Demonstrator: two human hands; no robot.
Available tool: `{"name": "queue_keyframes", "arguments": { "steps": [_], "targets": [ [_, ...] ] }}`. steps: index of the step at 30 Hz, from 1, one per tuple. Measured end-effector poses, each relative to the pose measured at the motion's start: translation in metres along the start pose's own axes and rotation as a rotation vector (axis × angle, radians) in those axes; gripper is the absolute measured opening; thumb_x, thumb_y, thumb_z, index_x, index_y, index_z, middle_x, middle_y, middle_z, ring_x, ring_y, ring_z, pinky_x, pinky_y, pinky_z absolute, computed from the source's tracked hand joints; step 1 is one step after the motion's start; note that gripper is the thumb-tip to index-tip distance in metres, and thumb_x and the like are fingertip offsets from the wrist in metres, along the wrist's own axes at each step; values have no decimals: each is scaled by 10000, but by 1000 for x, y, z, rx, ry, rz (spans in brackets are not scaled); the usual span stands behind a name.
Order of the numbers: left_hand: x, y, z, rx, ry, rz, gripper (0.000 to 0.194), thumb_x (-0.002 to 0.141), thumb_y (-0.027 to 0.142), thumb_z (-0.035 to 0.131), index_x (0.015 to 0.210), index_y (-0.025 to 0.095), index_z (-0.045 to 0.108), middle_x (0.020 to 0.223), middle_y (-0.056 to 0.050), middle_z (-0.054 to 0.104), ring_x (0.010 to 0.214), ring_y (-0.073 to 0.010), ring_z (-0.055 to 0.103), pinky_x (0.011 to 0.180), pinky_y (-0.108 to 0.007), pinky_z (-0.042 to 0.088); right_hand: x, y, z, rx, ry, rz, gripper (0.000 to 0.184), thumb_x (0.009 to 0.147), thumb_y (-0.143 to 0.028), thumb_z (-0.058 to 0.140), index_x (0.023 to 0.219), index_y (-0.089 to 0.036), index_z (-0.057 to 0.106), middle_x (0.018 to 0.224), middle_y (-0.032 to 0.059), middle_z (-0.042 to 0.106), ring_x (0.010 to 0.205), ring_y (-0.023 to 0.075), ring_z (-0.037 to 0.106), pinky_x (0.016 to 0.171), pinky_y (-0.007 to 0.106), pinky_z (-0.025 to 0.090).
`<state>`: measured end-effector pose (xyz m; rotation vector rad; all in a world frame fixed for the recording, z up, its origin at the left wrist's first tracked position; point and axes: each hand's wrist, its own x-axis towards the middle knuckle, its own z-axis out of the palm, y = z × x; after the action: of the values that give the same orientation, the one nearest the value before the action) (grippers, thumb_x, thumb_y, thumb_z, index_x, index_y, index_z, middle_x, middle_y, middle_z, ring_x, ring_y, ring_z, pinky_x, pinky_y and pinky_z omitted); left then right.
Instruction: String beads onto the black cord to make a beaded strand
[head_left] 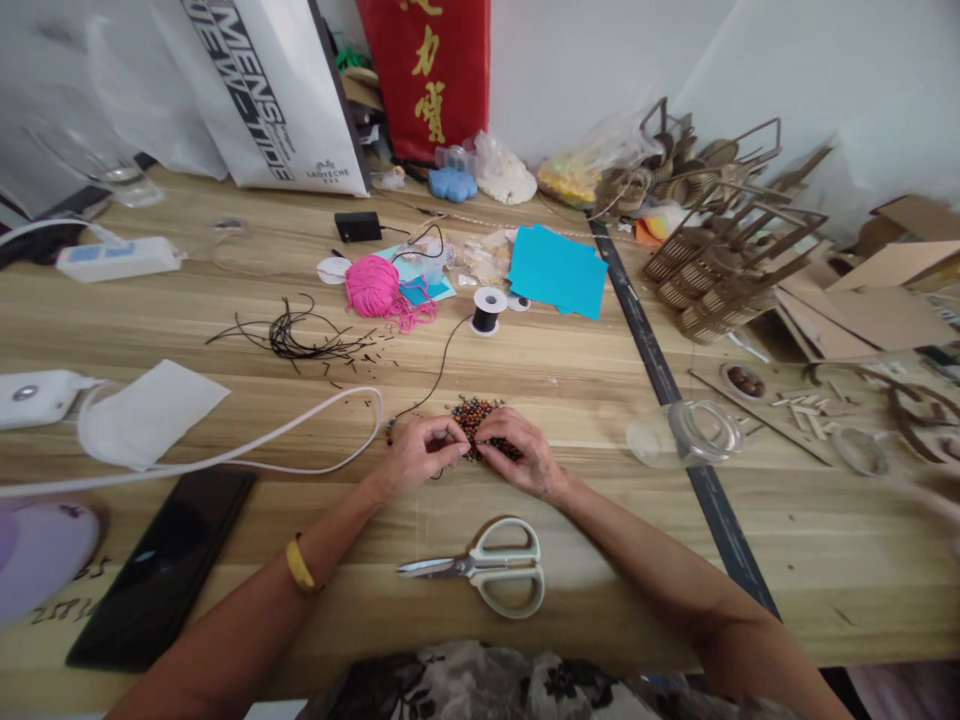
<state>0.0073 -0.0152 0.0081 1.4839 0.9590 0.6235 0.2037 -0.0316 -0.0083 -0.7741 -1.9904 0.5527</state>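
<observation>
My left hand [424, 455] is closed in a pinch on a thin black cord [442, 368]. That cord runs from a white-flanged spool [487, 312], and a few beads [389, 432] show along it beside the hand. Facing it, almost fingertip to fingertip, my right hand [521, 452] also pinches; whatever is between its fingers is too small to make out. Both hands are over a pile of small multicoloured beads [474, 408], partly hiding it. Scissors [506, 567] with pale handles lie nearer to me, blades pointing left.
Cut black cord pieces [289, 335], pink yarn [373, 287] and blue sheets [559, 270] lie farther back. A black phone [161, 570] and a white cable [300, 435] are on the left. To the right are a clear jar [705, 432], brown baskets [712, 280] and another person's blurred hand [930, 505].
</observation>
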Motion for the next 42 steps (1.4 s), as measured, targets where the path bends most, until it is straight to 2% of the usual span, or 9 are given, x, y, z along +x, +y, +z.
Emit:
{"name": "queue_keyframes", "arguments": {
  "steps": [26,35,42],
  "targets": [
    [0,-3,0,15,4,28,191,756,316,605,724,130,574,541,38,520,473,-65,452,456,-166,354,-2,3,0,3,-32,-8,107,859,-185,581,965,-178,588,861,78,653,850,188,601,792,379,500],
    [0,-2,0,26,12,15,187,739,312,616,711,131,574,538,37,520,465,-67,452,452,-169,356,-1,2,0,9,-30,-33,155,834,-119,588,977,-178,583,872,76,659,861,184,593,803,379,505],
    [0,-1,1,13,8,8,177,739,306,616,711,136,574,532,46,512,462,-63,453,447,-160,358,0,1,0,-6,-30,-18,129,849,-140,572,971,-177,589,867,77,657,863,186,598,800,384,510]
  ]
}}
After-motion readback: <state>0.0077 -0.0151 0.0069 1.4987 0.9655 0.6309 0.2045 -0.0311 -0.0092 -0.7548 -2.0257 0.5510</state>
